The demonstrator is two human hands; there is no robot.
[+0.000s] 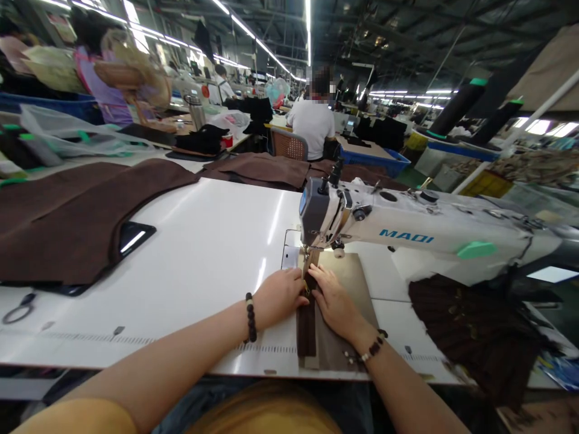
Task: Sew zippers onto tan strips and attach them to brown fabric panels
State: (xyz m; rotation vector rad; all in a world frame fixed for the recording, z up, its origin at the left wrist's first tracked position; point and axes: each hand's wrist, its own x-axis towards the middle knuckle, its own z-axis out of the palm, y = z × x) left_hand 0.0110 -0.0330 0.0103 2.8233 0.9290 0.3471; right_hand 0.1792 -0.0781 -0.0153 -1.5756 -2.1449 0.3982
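A narrow dark brown strip, perhaps a zipper tape (306, 325), lies on a tan fabric piece (350, 283) under the needle of a white sewing machine (407, 232). My left hand (280, 295) rests on the strip's left side, fingers curled and pressing it down. My right hand (332, 298) lies flat on the tan fabric at the strip's right side, fingers stretched toward the presser foot (310, 253). Both wrists wear bead bracelets.
A stack of brown fabric panels (72, 217) covers the table's left part, over a dark tablet (133, 236). Scissors (18, 308) lie at the far left. Dark brown cloth (474, 328) hangs at the right. A person in a white shirt (313, 123) sits ahead.
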